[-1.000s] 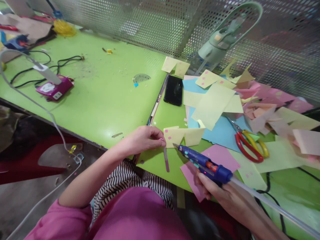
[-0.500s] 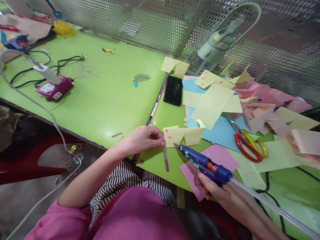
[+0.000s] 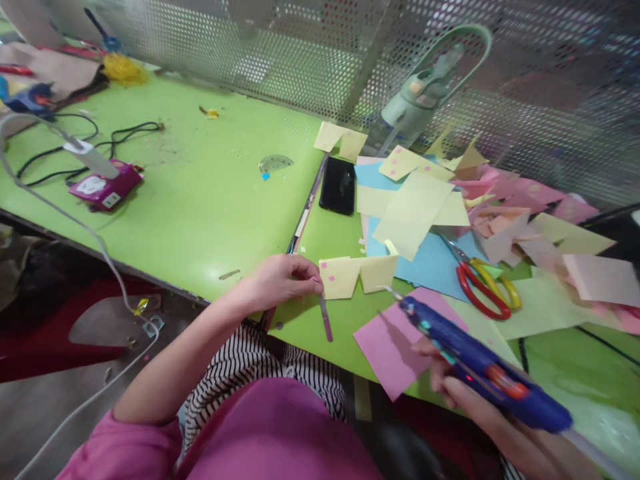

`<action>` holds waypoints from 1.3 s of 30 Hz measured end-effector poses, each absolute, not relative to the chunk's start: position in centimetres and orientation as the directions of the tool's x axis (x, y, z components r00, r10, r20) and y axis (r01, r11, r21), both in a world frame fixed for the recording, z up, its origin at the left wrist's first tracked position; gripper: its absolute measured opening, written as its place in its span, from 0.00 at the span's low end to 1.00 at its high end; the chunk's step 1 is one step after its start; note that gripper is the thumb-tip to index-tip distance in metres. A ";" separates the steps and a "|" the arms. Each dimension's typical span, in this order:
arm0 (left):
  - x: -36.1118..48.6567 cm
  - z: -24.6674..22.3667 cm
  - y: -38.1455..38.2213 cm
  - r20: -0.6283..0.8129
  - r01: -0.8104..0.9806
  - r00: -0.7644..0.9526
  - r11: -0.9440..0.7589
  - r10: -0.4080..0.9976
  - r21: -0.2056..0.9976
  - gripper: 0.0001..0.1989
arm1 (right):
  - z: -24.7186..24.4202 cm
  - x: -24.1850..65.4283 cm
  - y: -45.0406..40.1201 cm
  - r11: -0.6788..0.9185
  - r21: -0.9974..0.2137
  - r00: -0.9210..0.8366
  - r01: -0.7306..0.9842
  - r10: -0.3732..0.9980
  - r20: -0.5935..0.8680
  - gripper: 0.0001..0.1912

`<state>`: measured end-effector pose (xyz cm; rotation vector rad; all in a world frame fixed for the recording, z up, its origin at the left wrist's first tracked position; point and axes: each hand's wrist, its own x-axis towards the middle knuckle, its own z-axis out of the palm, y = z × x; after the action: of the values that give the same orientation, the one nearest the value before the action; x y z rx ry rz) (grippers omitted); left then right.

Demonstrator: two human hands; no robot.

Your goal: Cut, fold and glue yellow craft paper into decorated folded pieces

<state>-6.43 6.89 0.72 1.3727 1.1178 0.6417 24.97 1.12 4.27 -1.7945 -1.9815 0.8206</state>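
My left hand (image 3: pixel 293 283) is closed in a pinch at the left edge of a folded yellow paper cutout (image 3: pixel 340 279). The cutout has a notch along its lower side and small pink squares near its left end. Just below the fingertips a thin strip with a purple end (image 3: pixel 327 325) lies on the table. A blue glue gun (image 3: pixel 465 353) is in my right hand (image 3: pixel 480 400), its nozzle pointing left, apart from the cutout's right end. Under the gun lies a pink sheet of paper (image 3: pixel 387 347).
A black phone (image 3: pixel 337 185) lies behind the cutout. Red-and-yellow-handled scissors (image 3: pixel 483 290) rest among paper sheets and cutouts at right. A pale green bottle (image 3: pixel 413 107) stands by the mesh panel (image 3: pixel 300 60). Left, a purple power adapter (image 3: pixel 107 190) has a white cable.
My right hand has drawn the glue gun right and away, so its nozzle has left the middle of the cutout. The left hand keeps its pinch; the view has shifted slightly.
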 end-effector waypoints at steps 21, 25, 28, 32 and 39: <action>-2.1 2.3 2.6 -0.132 0.152 0.358 0.082 0.924 0.985 0.11 | 5.6 38.0 5.0 0.190 -0.050 -0.185 0.980 0.979 0.088 0.21; 0.3 2.3 2.7 -0.057 -0.009 0.382 0.066 0.922 0.998 0.09 | 6.8 32.3 2.3 0.171 -0.314 -0.116 0.934 0.976 0.184 0.19; 1.6 2.6 2.5 -0.036 -0.060 0.349 0.061 0.936 0.996 0.08 | 6.9 26.5 0.7 0.258 -0.572 -0.290 0.778 0.956 0.037 0.18; 2.2 2.8 2.3 -0.012 -0.057 0.302 0.031 0.953 0.998 0.08 | 6.1 22.1 0.5 0.171 -0.730 -0.361 0.661 0.926 -0.110 0.19; 1.7 2.0 2.3 0.010 -0.135 0.246 0.024 0.969 0.991 0.07 | 5.2 21.2 1.2 0.101 -0.802 -0.347 0.589 0.928 -0.138 0.17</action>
<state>1.71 2.27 2.01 1.2107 0.9308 1.0820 21.19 1.24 5.25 -1.4814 -1.9832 1.1349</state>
